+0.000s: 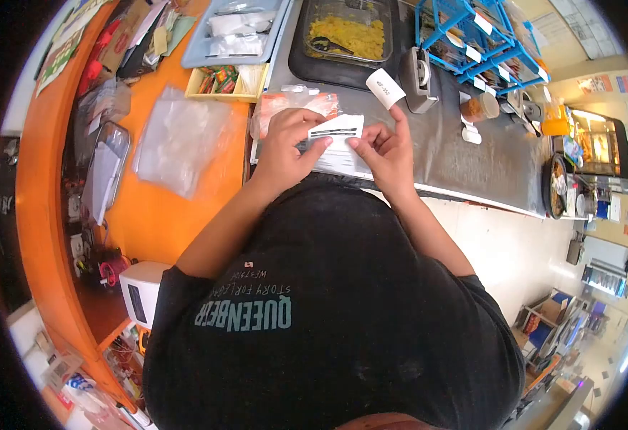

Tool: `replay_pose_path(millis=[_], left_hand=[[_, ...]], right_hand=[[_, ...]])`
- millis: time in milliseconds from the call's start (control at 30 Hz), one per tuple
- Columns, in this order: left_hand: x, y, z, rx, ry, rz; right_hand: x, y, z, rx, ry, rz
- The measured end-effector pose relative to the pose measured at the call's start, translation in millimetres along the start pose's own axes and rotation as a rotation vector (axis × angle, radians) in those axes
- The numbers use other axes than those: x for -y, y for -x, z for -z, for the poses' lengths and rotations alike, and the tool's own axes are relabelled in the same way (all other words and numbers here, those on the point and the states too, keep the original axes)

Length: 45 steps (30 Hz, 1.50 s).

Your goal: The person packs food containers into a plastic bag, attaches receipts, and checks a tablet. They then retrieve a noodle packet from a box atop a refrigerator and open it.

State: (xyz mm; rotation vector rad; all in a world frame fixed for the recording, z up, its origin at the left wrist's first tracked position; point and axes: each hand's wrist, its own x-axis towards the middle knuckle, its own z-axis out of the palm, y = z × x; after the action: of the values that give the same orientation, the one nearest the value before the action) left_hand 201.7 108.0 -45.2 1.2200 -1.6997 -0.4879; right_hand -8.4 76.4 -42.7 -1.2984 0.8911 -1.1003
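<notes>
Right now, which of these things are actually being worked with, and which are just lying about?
In hand:
- left hand and right hand, both pinching the white slip
- a label stuck on the right fingertip

Lying about:
- clear bags
- tray of yellow food
- sachet box
- blue rack
- label dispenser

I note a white printed slip (337, 129) with a dark band across its top, held flat and slightly tilted between both hands just above the grey counter (464, 158), over a white paper (339, 161) lying beneath.
</notes>
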Motion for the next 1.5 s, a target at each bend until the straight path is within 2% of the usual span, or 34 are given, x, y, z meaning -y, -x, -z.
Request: replay_pose_path(millis=[33,67,200,300,400,633,733,833,933,1033,1067,1167,1233,1267,1333,1500], left_hand=[[0,-2,-1,-0.018,0.003,-0.020],[-4,0,-1,0.039,0.234,0.193],[3,-1,-14,0.035,0.555,0.342],[7,0,-33,-0.023,0.725,0.411],[7,3,-43,0.012,0.793,0.488],[4,11,-36,-0.001,1.011,0.453],[4,10,-33,-0.020,1.043,0.447],[12,9,-33,-0.048,0.850,0.535],[15,10,-33,-0.038,0.905,0.589],[14,6,-34,-0.109,0.856,0.653],[16,5,-35,-0.092,0.856,0.654],[22,-1,-40,-0.018,0.824,0.651],[17,-9,-45,0.062,0.763,0.634],[14,-11,-51,0.032,0.795,0.601],[8,-18,-63,-0.032,0.855,0.531],[-12,-34,-69,-0.047,0.797,0.495]], right_hand=[[-3,1,2,-0.046,0.011,0.035],[-3,1,4,-0.089,0.023,0.071],[15,1,16,-0.105,-0.436,-0.113],[28,2,9,-0.078,-0.472,-0.190],[16,2,-11,-0.190,-0.327,-0.211],[-3,-2,-27,-0.170,-0.080,-0.188],[-6,-3,-25,-0.154,0.088,-0.165],[-9,-3,-25,-0.127,0.224,-0.138],[-8,-5,-11,-0.110,0.574,0.067],[-11,-11,11,-0.177,0.528,-0.102],[-23,-13,24,-0.130,0.389,-0.141],[-25,-16,33,-0.063,0.194,-0.086],[-12,-24,34,0.079,0.073,-0.274],[-6,-28,35,0.149,0.011,-0.366],[-3,-29,36,0.124,-0.049,-0.364],[16,-28,50,0.071,-0.114,-0.301]])
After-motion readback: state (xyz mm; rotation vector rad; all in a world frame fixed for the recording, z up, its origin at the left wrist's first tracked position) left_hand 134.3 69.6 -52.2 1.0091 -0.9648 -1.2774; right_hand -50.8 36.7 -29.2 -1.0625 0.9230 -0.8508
